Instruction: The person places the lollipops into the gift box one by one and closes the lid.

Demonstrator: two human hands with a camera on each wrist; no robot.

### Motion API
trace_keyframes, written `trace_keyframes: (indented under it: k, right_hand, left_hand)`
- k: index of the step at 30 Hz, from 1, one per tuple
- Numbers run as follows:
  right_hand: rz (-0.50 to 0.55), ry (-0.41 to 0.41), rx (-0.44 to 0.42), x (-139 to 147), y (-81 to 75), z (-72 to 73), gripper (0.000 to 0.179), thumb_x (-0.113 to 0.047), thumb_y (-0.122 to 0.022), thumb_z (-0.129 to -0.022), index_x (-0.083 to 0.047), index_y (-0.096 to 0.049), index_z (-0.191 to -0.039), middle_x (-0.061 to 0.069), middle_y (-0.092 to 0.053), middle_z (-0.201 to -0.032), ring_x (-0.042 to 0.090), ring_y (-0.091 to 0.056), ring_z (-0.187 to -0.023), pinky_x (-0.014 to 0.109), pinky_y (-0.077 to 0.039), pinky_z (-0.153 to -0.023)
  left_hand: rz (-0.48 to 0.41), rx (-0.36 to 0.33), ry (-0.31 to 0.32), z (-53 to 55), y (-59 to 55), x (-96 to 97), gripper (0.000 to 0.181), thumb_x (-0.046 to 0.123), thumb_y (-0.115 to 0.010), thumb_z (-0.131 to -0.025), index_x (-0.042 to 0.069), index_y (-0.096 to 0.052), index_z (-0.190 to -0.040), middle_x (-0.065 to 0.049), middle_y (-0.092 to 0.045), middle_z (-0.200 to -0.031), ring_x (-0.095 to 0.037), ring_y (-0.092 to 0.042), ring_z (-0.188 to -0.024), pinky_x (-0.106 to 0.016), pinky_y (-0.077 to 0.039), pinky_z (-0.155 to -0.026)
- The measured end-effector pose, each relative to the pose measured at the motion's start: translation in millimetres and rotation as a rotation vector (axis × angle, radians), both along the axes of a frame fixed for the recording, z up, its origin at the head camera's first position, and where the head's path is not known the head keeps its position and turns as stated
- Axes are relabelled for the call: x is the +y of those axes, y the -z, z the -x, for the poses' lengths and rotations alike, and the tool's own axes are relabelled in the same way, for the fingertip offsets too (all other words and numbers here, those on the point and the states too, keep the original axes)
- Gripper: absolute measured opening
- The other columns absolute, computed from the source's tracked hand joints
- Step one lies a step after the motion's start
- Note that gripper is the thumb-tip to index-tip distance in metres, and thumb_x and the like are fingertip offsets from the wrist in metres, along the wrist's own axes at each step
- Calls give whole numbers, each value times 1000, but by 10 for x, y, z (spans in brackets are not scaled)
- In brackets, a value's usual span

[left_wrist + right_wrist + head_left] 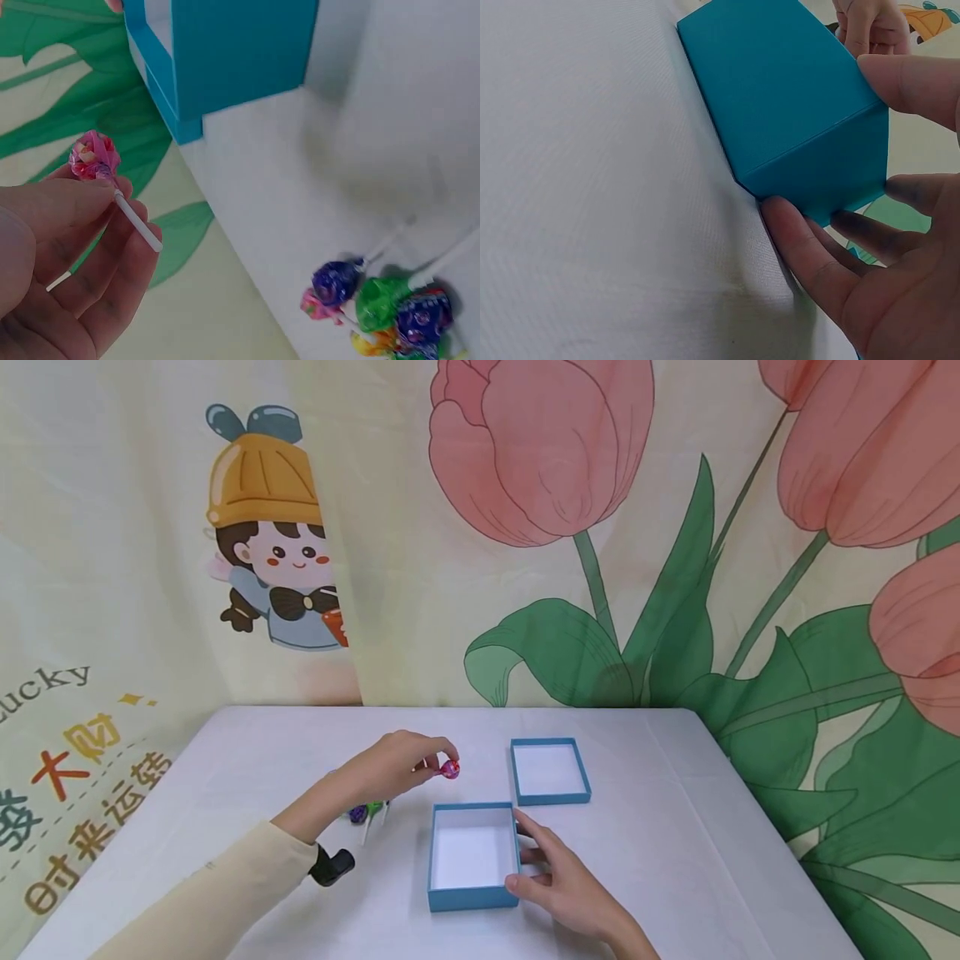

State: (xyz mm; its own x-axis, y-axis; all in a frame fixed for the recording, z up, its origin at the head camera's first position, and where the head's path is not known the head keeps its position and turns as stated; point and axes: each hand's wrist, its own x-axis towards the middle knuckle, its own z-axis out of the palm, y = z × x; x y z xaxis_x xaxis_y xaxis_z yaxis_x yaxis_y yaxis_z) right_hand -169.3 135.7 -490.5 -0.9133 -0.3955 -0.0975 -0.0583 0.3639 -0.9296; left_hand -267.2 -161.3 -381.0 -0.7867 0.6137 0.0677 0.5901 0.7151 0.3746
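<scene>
My left hand (pixel 401 764) pinches a lollipop (pixel 94 155) with a pink and red wrapper, held above the table between the pile and the boxes. In the left wrist view, its white stick (pixel 139 221) points away from the thumb, across the fingers. A blue open-topped box (pixel 472 900) with a white inside stands near the front of the table. Along its right side my right hand (pixel 558 881) grips it, thumb at the front right corner and fingers spread along the side wall.
Several wrapped lollipops (pixel 424 315), purple, green, pink and yellow, lie in a pile left of the box, partly hidden by the left forearm in the head view. A shallower blue box part (pixel 551 799) lies behind the box, to the right. A printed curtain (pixel 405 610) hangs behind the table.
</scene>
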Motion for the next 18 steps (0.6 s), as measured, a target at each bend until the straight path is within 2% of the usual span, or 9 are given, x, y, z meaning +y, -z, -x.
trace_keyframes:
  k: [7, 18]
  right_hand:
    - [-23, 6, 6, -14, -2, -6, 88, -44, -79, -95, -34, -30, -167, 12, -40, -166, 32, -59, -132, 43, -58, -102]
    - [-35, 2, 4, -14, -9, -17, 88, -44, -79, -96, -34, -29, -168, 13, -41, -165, 31, -59, -130, 43, -58, -101]
  left_hand:
    - [-10, -10, 43, -103, -13, 180, 33, 3, -77, -96, 21, -73, -124, 5, -75, -102, -11, -67, -91, -28, -61, -81]
    - [15, -4, 67, -205, 85, 345, 36, 2, -79, -94, 24, -75, -123, 5, -76, -99, -10, -66, -88, -27, -60, -77]
